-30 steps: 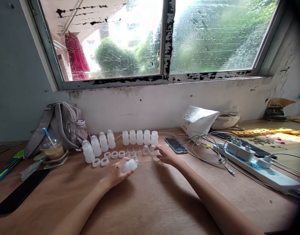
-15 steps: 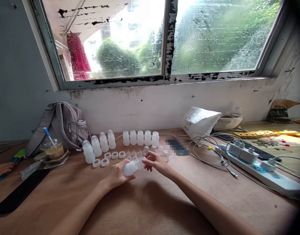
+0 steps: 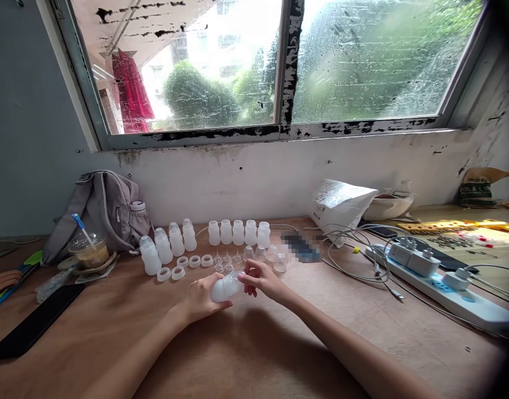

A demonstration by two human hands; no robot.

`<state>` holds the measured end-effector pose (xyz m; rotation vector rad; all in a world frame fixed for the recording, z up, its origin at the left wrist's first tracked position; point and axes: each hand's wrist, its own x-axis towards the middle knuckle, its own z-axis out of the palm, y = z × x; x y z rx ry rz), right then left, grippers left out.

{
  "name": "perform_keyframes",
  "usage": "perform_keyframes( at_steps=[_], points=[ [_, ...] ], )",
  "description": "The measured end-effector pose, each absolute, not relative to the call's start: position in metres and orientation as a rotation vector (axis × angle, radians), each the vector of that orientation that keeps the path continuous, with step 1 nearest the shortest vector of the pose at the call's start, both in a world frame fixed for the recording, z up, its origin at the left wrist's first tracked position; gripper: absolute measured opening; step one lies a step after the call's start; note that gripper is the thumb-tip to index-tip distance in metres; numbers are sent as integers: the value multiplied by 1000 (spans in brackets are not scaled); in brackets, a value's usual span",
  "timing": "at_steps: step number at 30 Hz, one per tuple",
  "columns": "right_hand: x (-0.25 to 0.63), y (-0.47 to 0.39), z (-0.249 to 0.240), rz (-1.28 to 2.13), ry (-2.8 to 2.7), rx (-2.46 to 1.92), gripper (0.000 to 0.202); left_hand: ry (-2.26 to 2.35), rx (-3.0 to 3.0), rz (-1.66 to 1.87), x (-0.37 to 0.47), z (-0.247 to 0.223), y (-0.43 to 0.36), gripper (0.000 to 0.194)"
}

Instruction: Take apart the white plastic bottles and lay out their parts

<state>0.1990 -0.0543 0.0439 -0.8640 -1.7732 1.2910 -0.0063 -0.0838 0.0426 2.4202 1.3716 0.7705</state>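
My left hand (image 3: 202, 297) is wrapped round a white baby bottle (image 3: 222, 289), tilted with its top towards the right. Pinched at that end, the fingers of my right hand (image 3: 258, 278) hold the bottle's clear cap (image 3: 237, 281). Behind my hands lie several white collar rings (image 3: 178, 273) and several clear nipples (image 3: 227, 259). Several clear caps (image 3: 279, 262) stand just past my right hand. Capped bottles (image 3: 176, 239) make a slanted row on the left. Open white bottles (image 3: 238, 233) stand in a row at the back.
A grey backpack (image 3: 107, 213), an iced drink cup (image 3: 90, 252) and a black phone-like slab (image 3: 36, 321) are on the left, near another person's hand (image 3: 3, 281). To the right are a silver-white bag (image 3: 341, 202), tangled cables (image 3: 350, 271) and a power strip (image 3: 458, 299).
The clear cap sits further down over the bottle's top, and my right hand has moved slightly left with it. My left hand keeps its hold.
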Motion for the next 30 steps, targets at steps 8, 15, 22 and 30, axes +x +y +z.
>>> perform_keyframes(
  at_steps=[8, 15, 22, 30],
  points=[
    [192, -54, 38, 1318, -1753, -824, 34, 1486, 2379, 851, -2, 39, -85, 39],
    [191, -54, 39, 1351, -1785, -829, 35, 1496, 2425, 860, -1, 36, -85, 41],
    [187, -55, 35, 1329, -1733, -786, 34, 1492, 2429, 892, 0, 34, -82, 37],
    [178, -67, 39, 1260, -1722, -675, 42, 1298, 2253, 989, -1, 32, -76, 41]
  ],
)
